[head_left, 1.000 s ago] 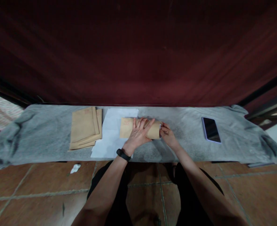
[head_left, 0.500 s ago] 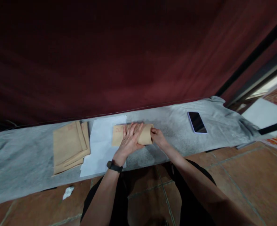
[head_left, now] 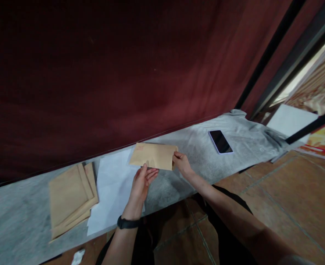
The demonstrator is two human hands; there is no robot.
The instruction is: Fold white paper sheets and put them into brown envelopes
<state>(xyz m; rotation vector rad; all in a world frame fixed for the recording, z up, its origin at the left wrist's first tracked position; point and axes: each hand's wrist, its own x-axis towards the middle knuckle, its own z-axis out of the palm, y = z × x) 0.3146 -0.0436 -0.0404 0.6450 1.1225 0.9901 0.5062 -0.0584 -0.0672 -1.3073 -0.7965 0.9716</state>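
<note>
A brown paper envelope [head_left: 157, 154] with small red print at its left corner is held over the grey cloth and the edge of the white paper sheets [head_left: 110, 184]. My right hand [head_left: 181, 162] pinches its right end, fingers closed. At its near edge is my left hand [head_left: 143, 182], wearing a black wristband; the thumb rests on the envelope's edge and the other fingers lie lower, palm turned up. To the left lies a stack of brown envelopes [head_left: 70, 198], slightly fanned and partly beside the white sheets.
A phone with a purple case [head_left: 220, 142] lies to the right on the grey cloth [head_left: 198, 169]. Behind the narrow bench hangs a dark red curtain [head_left: 129, 81]. A white crumpled scrap [head_left: 78, 257] is on the tiled floor [head_left: 284, 198]. Black bars stand at the right.
The envelope's curled right part has been laid flat. My left hand has moved from on top of it to its near edge and turned palm up. The view has tilted.
</note>
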